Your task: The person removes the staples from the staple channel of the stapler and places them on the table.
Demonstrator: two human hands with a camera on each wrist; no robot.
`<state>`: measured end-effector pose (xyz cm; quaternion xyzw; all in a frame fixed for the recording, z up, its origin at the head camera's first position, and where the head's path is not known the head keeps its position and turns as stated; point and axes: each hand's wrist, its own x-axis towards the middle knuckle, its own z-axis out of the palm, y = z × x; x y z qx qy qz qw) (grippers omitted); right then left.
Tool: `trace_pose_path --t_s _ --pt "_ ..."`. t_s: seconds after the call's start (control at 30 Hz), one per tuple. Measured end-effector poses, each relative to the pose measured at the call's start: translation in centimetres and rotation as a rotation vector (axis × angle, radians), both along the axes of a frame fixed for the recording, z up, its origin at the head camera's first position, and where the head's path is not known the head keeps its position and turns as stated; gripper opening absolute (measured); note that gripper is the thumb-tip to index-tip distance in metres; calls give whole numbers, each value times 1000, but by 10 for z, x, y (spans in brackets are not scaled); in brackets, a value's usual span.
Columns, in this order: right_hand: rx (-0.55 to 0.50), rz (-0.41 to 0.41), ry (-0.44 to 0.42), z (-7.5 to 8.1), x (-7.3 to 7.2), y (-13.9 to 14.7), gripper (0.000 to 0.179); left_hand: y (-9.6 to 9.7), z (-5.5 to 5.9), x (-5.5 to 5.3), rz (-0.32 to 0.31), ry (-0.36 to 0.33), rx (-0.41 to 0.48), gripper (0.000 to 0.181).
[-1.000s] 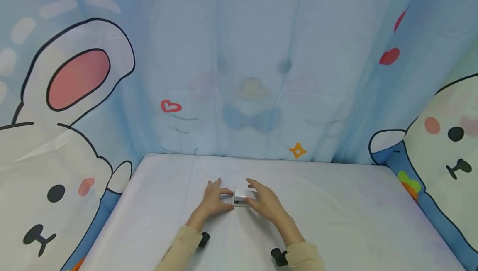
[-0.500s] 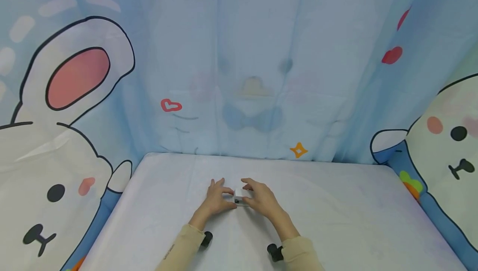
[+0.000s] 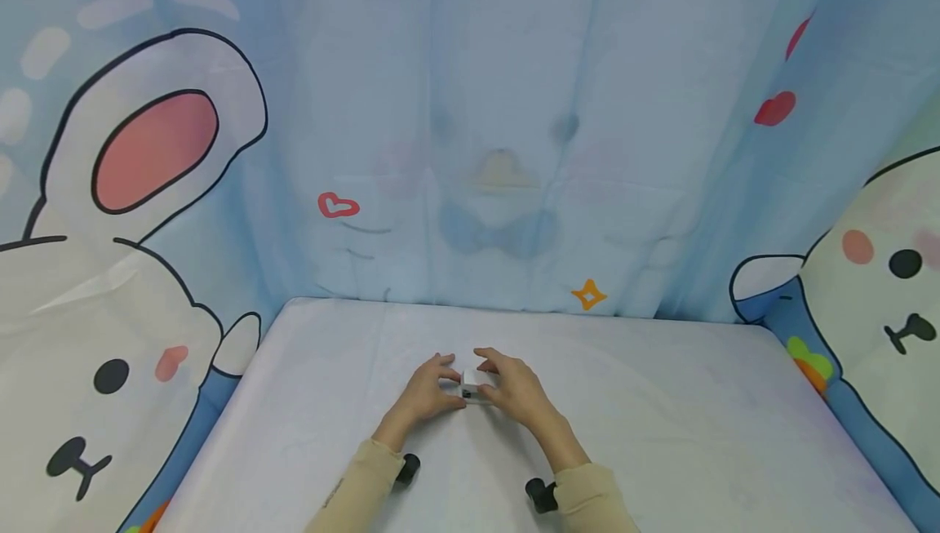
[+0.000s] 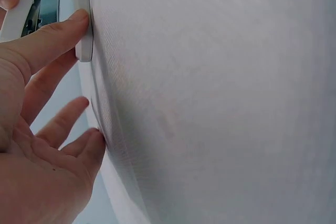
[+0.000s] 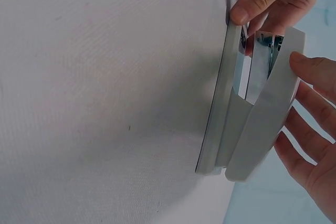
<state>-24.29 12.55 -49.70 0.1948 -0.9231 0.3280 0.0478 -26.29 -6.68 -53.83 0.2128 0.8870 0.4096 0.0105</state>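
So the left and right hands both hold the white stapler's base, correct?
No: the right hand holds the upper arm of the white stapler, not its base, as the right wrist view shows. The left hand does hold the base.

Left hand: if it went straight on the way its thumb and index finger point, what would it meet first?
The long white plastic stapler, whose base the left hand grips. Beyond it likely comes the right hand; depth between the hands is hard to judge.
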Motion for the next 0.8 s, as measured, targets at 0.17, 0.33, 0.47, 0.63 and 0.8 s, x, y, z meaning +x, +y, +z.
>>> trace_pose_path --t_s 0.17,0.33,0.47,0.63,0.8 --pt "4 -4 17 -2 -1 0 55 1 -1 -3 -14 40 -8 31" --pt "14 -10 26 -2 -1 0 55 2 -3 -4 -24 84 9 29" --pt "6 -18 32 -3 -1 0 55 1 -5 -4 -59 53 89 29" --pt "7 -22 50 -3 0 -1 54 -1 -8 -7 -118 -15 170 32" --pt "-5 -2 86 -3 1 0 48 -5 -13 -10 -133 -81 228 34"
